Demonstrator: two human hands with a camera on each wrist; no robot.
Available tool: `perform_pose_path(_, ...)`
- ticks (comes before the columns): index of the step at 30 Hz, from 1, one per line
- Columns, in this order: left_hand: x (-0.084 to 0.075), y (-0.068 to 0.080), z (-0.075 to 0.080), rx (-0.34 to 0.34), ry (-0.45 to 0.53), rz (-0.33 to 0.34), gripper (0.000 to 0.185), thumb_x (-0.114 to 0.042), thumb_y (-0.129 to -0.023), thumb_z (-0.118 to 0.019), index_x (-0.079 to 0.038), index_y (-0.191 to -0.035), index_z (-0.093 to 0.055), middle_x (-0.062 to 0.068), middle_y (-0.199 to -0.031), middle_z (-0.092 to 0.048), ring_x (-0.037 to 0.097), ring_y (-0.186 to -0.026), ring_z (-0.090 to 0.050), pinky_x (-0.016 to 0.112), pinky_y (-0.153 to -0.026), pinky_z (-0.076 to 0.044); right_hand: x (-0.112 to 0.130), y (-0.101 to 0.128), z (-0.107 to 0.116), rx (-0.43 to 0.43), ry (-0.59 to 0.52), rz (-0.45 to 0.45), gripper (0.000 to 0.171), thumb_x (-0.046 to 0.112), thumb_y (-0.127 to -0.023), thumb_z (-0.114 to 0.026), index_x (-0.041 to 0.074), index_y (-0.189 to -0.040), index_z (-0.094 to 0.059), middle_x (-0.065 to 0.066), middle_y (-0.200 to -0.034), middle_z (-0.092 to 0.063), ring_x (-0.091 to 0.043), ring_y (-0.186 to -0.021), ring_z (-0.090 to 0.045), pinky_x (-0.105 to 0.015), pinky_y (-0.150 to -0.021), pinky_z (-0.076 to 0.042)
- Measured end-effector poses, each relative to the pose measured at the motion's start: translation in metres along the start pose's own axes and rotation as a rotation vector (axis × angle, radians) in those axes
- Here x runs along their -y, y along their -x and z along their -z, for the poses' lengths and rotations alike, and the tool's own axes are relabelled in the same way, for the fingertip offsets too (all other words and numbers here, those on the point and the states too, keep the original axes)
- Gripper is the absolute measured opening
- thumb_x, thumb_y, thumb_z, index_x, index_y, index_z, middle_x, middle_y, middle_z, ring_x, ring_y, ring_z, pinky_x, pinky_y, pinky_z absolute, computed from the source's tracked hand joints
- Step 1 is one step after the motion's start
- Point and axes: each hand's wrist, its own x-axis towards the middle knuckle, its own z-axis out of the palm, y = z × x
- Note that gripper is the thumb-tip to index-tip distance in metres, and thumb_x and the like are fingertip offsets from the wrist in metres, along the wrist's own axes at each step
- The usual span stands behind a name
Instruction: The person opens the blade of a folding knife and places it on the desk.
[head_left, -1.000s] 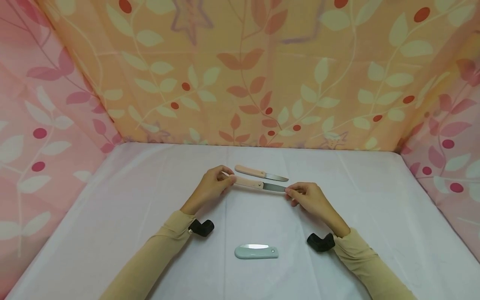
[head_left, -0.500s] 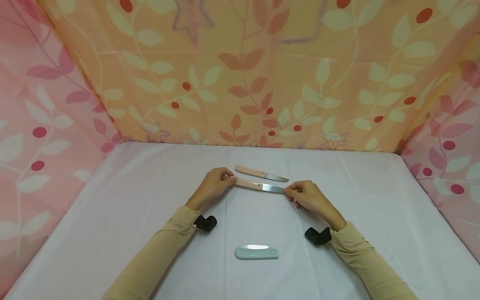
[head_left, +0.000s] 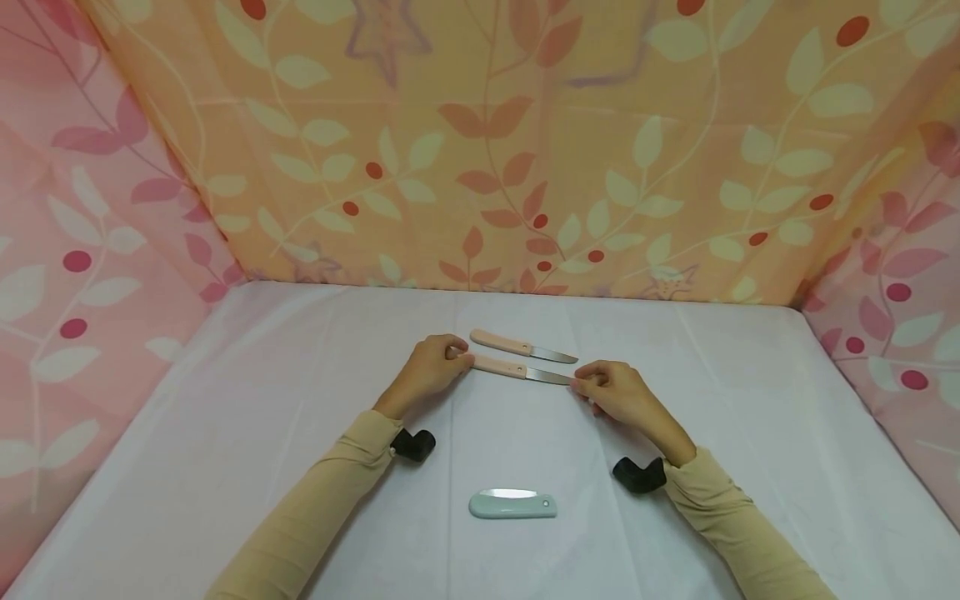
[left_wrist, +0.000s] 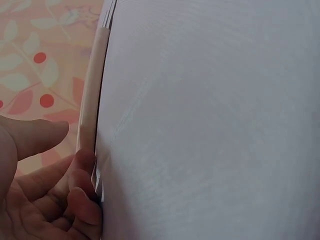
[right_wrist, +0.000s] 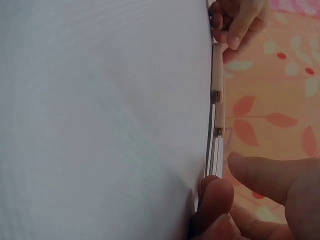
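Two knives with pale wooden handles lie side by side on the white cloth, blades to the right: a far knife (head_left: pixel 501 341) and a near knife (head_left: pixel 498 367). At the near knife's handle end is my left hand (head_left: pixel 427 371); its fingers touch the handle (left_wrist: pixel 92 90), while the thumb (left_wrist: pixel 47 137) stands apart from it. My right hand (head_left: pixel 615 392) is at the blade tip, its fingertips (right_wrist: pixel 217 195) beside the blade and the thumb (right_wrist: pixel 260 172) held away. Closer to me lies a folding knife (head_left: pixel 513 507) with a mint-green handle, its blade edge showing.
White cloth (head_left: pixel 225 500) covers the table. A patterned orange curtain (head_left: pixel 420 125) rises behind it, with pink curtains (head_left: pixel 60 208) at both sides. Black wrist cameras (head_left: pixel 414 445) sit at each cuff of the beige sleeves (head_left: pixel 315 508).
The near knife has turned slightly and settled on the cloth beside the far one; its blade went from dark to bright to grey. Both hands have barely shifted. The green knife stays put.
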Motion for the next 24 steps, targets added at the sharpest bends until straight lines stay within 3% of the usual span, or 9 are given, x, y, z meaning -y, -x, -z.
perform_pose_path(4,0.001,0.002,0.002,0.008,0.012,-0.018,0.032,-0.023,-0.095,-0.066,-0.001,-0.119,-0.066,0.012,-0.097,-0.073,0.018,-0.085,-0.063,0.031,-0.076,-0.050,0.002,0.003,-0.001,-0.011,-0.001,0.016,0.044,0.029,-0.095,-0.066,-0.002,-0.126,-0.060,-0.010,-0.087,-0.068,-0.012,-0.059,-0.058,-0.027,-0.058,-0.048)
perform_pose_path(10,0.000,0.010,0.000,0.026,0.033,-0.022,0.028,-0.021,-0.096,-0.065,-0.004,-0.119,-0.066,0.010,-0.098,-0.074,0.017,-0.085,-0.064,0.028,-0.074,-0.049,0.006,0.012,-0.002,-0.024,0.018,0.070,0.045,0.029,-0.096,-0.066,-0.003,-0.127,-0.059,-0.014,-0.098,-0.069,-0.012,-0.065,-0.065,-0.027,-0.062,-0.050)
perform_pose_path(17,-0.005,0.026,0.000,0.045,0.065,-0.029,0.027,-0.021,-0.095,-0.066,-0.006,-0.117,-0.067,0.007,-0.092,-0.070,0.016,-0.077,-0.058,0.025,-0.067,-0.045,0.013,0.027,-0.006,-0.002,0.017,0.161,0.042,0.027,-0.095,-0.068,0.000,-0.125,-0.060,-0.010,-0.097,-0.070,-0.014,-0.071,-0.067,-0.027,-0.067,-0.050)
perform_pose_path(24,-0.011,0.045,0.001,0.070,0.054,-0.068,0.027,-0.020,-0.094,-0.067,-0.006,-0.116,-0.067,0.004,-0.088,-0.070,0.013,-0.076,-0.059,0.027,-0.071,-0.048,0.019,0.042,-0.014,0.036,-0.002,0.233,0.035,0.023,-0.092,-0.071,0.003,-0.120,-0.065,-0.005,-0.098,-0.071,-0.011,-0.075,-0.066,-0.023,-0.067,-0.051)
